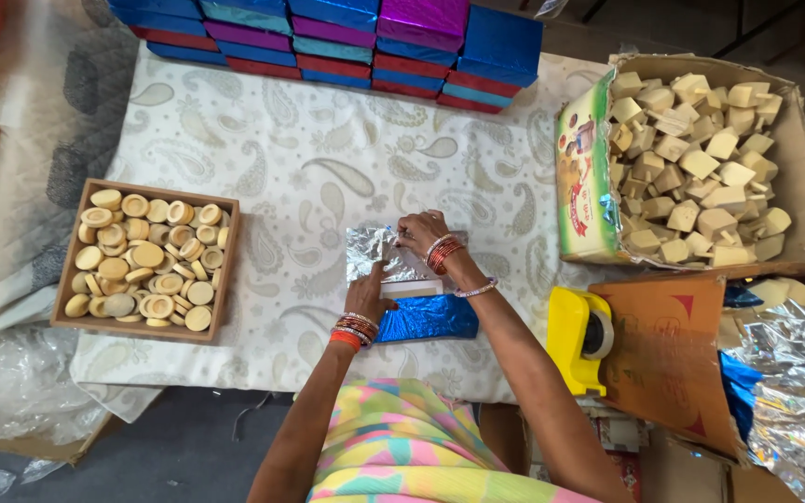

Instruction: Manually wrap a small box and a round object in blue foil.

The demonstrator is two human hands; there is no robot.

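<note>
Wooden tray [228, 270] of round pale discs sits left on the desk [309, 149]. Left hand [368, 300] lies flat, fingers spread, pressing the foil-wrapped box [426, 312], silver side up, blue at the near edge. Right hand [418, 233] pinches the foil's far edge. Yellow tape dispenser [570, 335] and carton of blocks [584, 177] lie right.

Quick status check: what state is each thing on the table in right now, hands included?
Left hand: flat on the foil, pressing.
Right hand: folding the foil's far edge.
Foil sheet: silver side up, partly folded; blue side shows nearer the person.
Wooden tray: full of round pieces.
Cardboard box: open, heaped with blocks.
Tape dispenser: idle, roll loaded.
Wrapped boxes: closed, stacked.
</note>
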